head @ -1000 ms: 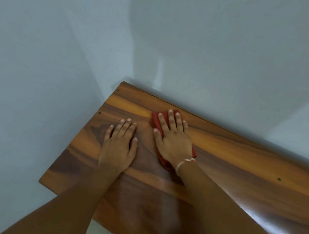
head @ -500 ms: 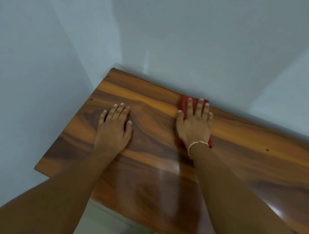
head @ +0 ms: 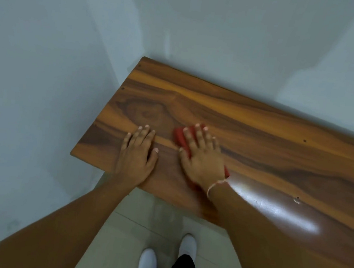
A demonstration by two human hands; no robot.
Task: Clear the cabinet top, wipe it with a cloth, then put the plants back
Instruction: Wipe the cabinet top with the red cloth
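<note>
The glossy brown wooden cabinet top (head: 250, 124) fills the middle of the view, running from a wall corner at the left to the right edge. My right hand (head: 202, 158) lies flat on a red cloth (head: 180, 137) near the front left of the top, pressing it down; most of the cloth is hidden under the palm. My left hand (head: 137, 153) rests flat on the bare wood just left of it, fingers spread, holding nothing. No plants are in view.
Pale walls (head: 46, 75) meet in a corner behind the cabinet's left end. Below the front edge is a light tiled floor (head: 139, 222) with my white shoes (head: 188, 245). Small dark screw holes dot the wood.
My right hand has slid the red cloth from the back edge of the top toward the front and left, close to my left hand. The view has tilted down, showing floor and shoes.
</note>
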